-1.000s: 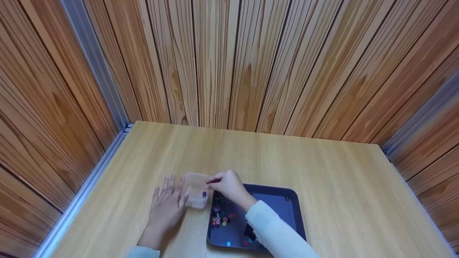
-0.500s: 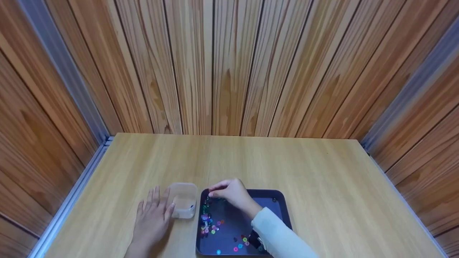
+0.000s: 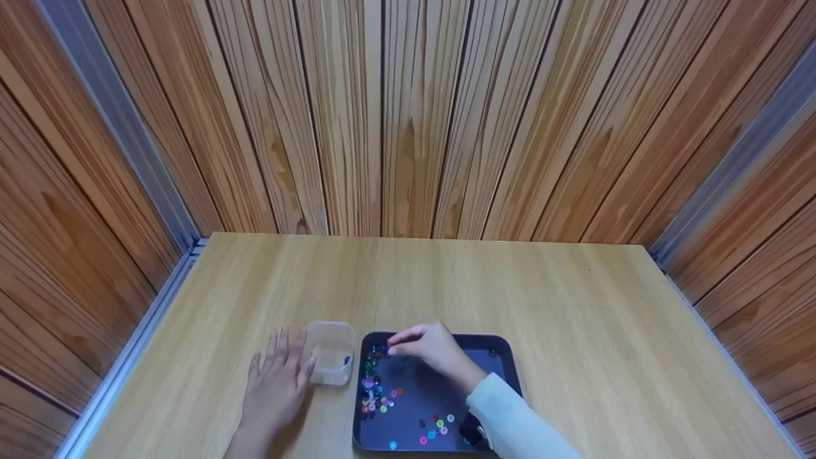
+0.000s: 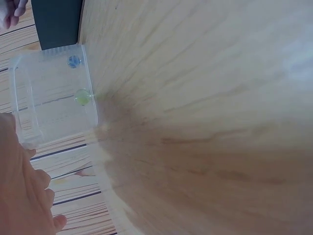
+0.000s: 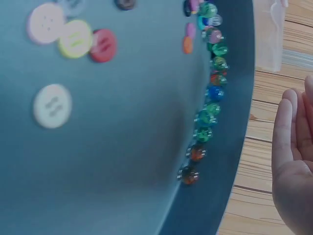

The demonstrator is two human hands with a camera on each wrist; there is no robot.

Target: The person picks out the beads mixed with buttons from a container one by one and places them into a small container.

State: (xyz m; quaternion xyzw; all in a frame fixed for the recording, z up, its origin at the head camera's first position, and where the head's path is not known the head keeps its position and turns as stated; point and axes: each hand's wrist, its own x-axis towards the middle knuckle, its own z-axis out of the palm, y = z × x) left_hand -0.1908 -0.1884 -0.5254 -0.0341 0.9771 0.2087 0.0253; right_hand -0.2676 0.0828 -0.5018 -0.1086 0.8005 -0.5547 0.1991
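My left hand (image 3: 277, 386) lies with straight, spread fingers along the left side of a clear plastic container (image 3: 331, 376), its thumb right at the wall. Inside the container, the left wrist view shows a blue marble (image 4: 74, 61) and a yellow-green marble (image 4: 82, 97). My right hand (image 3: 430, 350) hovers over the far left part of a dark tray (image 3: 440, 449), thumb and index fingertips close together and pointing left; I cannot tell whether they pinch anything. Glass marbles (image 5: 215, 93) in green, blue and amber line the tray's wall below that hand (image 5: 293, 161).
Loose buttons, among them a white button (image 5: 53, 106) and a red button (image 5: 103, 45), lie on the tray floor. A small dark item (image 3: 493, 352) sits in the far right corner. Wood-panelled walls (image 3: 408, 127) close off the table (image 3: 574, 331) behind and at the sides.
My right hand has come back from the container's right edge to the tray's far left corner, then shifted slightly right. The left hand stays beside the container. The head view has shifted.
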